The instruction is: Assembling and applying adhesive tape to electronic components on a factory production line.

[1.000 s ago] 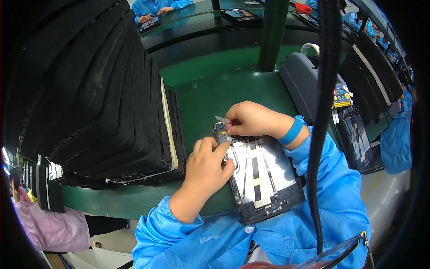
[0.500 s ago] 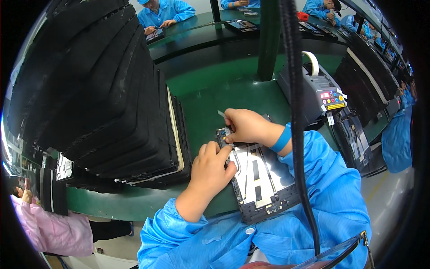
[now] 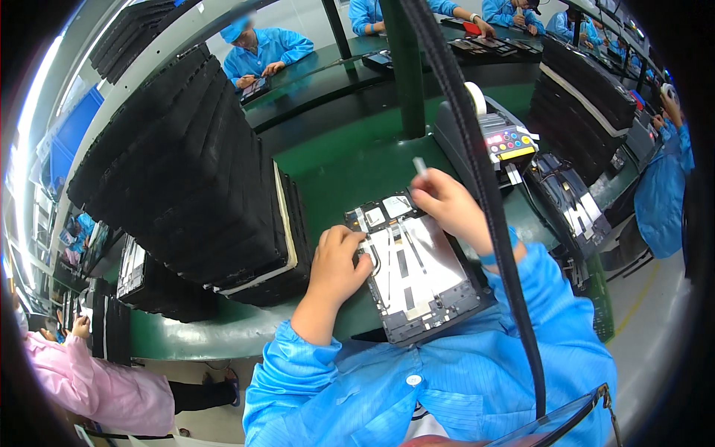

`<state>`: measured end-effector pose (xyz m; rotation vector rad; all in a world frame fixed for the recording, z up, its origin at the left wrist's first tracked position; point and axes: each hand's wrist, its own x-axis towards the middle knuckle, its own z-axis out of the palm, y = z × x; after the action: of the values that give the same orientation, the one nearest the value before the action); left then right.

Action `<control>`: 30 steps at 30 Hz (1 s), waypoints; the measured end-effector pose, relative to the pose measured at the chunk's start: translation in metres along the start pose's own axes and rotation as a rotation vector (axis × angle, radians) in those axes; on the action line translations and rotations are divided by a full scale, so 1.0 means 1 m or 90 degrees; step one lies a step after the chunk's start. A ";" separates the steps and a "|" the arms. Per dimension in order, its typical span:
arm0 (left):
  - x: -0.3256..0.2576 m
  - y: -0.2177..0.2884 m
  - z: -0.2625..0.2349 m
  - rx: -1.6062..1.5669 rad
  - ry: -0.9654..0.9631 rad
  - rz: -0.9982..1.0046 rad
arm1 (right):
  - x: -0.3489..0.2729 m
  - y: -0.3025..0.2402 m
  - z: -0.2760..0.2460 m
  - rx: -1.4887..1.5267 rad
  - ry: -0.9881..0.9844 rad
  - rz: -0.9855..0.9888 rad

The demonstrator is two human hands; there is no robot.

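An opened tablet (image 3: pixel 428 253) lies in front of me, tilted slightly, its silver inner plate, flat cables and dark circuit parts exposed. My left hand (image 3: pixel 335 264) rests at its left edge, the index fingertip touching the frame and the thumb held apart. Above the tablet's upper right part, my right hand (image 3: pixel 456 212) pinches a small whitish translucent strip (image 3: pixel 420 167), which sticks up past the fingertips. Blur hides whether this strip is tape or a thin tool.
A tall stack of black trays (image 3: pixel 186 179) stands left. At right are a tape dispenser (image 3: pixel 495 138) with lit buttons, another opened tablet (image 3: pixel 577 212) and more stacked trays (image 3: pixel 581 97). A black cable (image 3: pixel 484 179) hangs before me. Co-workers (image 3: pixel 264 56) sit across the green bench.
My right hand has lifted off the tablet's upper left corner and moved right with the strip. My left hand stays at the left edge. The view has shifted.
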<state>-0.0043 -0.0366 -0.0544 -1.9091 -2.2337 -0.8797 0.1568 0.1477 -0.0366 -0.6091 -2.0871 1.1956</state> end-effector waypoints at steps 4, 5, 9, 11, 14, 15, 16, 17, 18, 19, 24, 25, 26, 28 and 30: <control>-0.001 -0.004 0.010 -0.008 0.050 0.004 | -0.071 0.035 -0.013 0.208 -0.021 0.127; -0.004 -0.009 0.014 0.025 0.016 0.003 | -0.082 0.031 -0.014 0.126 -0.044 0.098; -0.005 -0.007 0.007 0.123 -0.046 0.049 | -0.103 0.006 -0.009 -0.011 -0.094 0.051; -0.008 0.000 -0.005 0.219 -0.065 0.099 | -0.115 0.005 -0.005 -0.014 -0.125 0.017; -0.010 0.023 -0.028 0.339 -0.134 0.023 | -0.128 0.004 0.003 0.012 -0.186 -0.046; -0.008 0.028 -0.030 0.363 -0.155 -0.007 | -0.127 0.015 0.008 0.114 -0.204 -0.022; -0.004 0.041 -0.033 0.351 -0.177 -0.030 | -0.125 0.023 0.011 0.216 -0.225 0.003; 0.002 0.048 -0.029 0.311 -0.176 -0.005 | -0.120 0.024 0.009 0.297 -0.238 0.063; 0.010 0.055 -0.024 0.266 -0.174 0.021 | -0.109 0.020 0.004 0.374 -0.248 0.127; 0.017 0.066 -0.022 0.223 -0.201 0.052 | -0.099 0.017 0.003 0.402 -0.224 0.141; 0.032 0.057 0.007 0.136 -0.198 0.159 | -0.074 0.021 -0.011 0.357 -0.228 0.192; 0.033 0.054 0.006 0.145 -0.206 0.153 | -0.076 0.019 -0.013 0.338 -0.194 0.186; 0.031 0.050 0.001 0.140 -0.197 0.146 | -0.075 0.018 -0.015 0.319 -0.160 0.179; 0.022 0.040 -0.011 0.131 -0.144 0.177 | -0.070 0.016 -0.018 0.301 -0.164 0.159; 0.018 0.031 -0.015 0.112 -0.140 0.158 | -0.056 0.012 -0.018 0.257 -0.186 0.181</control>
<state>0.0158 -0.0261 -0.0226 -2.2239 -2.0361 -0.4428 0.2092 0.1271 -0.0575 -0.5768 -1.9425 1.9064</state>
